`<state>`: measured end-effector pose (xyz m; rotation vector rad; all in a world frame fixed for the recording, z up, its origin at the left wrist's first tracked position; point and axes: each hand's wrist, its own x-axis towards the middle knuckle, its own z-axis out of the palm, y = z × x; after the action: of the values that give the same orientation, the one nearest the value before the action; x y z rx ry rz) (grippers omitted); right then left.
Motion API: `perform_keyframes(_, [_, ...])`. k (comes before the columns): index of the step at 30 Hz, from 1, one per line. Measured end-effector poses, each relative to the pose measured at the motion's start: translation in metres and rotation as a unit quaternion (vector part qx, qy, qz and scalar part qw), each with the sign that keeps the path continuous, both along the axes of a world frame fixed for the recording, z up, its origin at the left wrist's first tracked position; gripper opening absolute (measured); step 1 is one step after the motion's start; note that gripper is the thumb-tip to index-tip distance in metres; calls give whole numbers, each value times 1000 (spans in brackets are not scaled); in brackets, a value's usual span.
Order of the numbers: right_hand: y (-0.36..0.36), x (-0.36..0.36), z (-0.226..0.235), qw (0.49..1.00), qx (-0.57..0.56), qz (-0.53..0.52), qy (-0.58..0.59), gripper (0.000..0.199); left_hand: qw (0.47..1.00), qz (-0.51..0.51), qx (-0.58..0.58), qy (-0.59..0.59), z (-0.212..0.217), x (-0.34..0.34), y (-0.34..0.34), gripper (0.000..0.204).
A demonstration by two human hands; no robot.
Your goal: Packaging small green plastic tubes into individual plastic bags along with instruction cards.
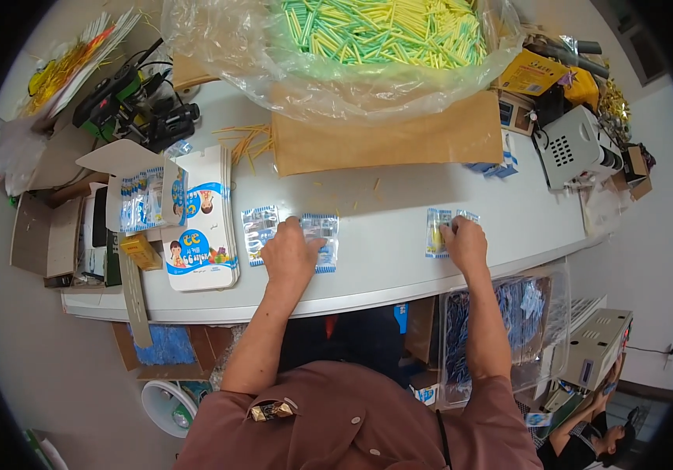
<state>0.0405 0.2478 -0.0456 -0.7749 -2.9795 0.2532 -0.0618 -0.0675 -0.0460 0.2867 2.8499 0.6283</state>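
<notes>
My left hand (289,254) lies flat on a small clear packet with blue edges (322,235) on the white table (383,258). A second packet of the same kind (258,231) lies just left of that hand. My right hand (465,244) rests on the table with its fingertips on another small packet (436,231) holding something yellow. Whether the fingers pinch it or only press on it I cannot tell.
A big clear bag of green and yellow straws (375,39) sits on a brown box (383,137) at the back. A stack of printed cards (199,227) lies left. A white machine (575,145) stands right. A clear bin (508,329) is under the table edge.
</notes>
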Motion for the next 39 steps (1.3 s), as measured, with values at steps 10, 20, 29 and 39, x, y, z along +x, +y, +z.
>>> perform_keyframes(10, [8,-64,166,898,-90,78,424,26,971,39,196,129,-17,5,-10,18])
perform_keyframes(20, [-6,16,10,978,-68,-24,198,33,938,29,346,15,-23,7,-4,16])
perform_keyframes(29, [9,19,-14,975,-8,44,218,21,764,123,614,-155,-12,14,5,17])
perform_keyframes(39, [-14,-140,249,872,66,315,370,15,630,163,704,-286,4,19,13,21])
